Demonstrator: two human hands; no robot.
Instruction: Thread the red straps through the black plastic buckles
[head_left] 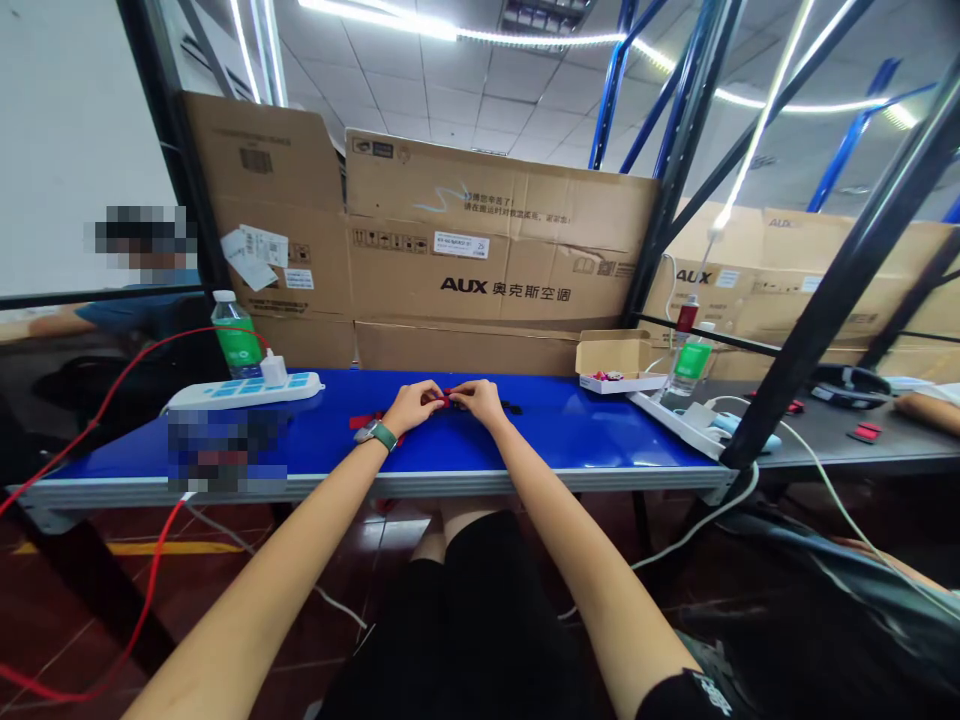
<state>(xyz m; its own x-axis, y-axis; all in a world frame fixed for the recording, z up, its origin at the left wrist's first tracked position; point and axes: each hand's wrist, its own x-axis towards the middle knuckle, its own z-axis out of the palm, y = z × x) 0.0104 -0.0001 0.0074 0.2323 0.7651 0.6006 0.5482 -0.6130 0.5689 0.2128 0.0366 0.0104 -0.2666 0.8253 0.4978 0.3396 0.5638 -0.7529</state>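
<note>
Over the middle of the blue tabletop, my left hand and my right hand meet with fingertips almost touching. Both pinch a small red piece between them; its exact kind is too small to make out. A watch with a green strap is on my left wrist. Beside that wrist lie some red pieces, partly covered by the hand. Small black pieces lie just right of my right hand.
A white power strip and a green-labelled bottle stand at left. An open carton with small red items sits back right, near another bottle. Cardboard walls the back. A red cable hangs at left. People sit on both sides.
</note>
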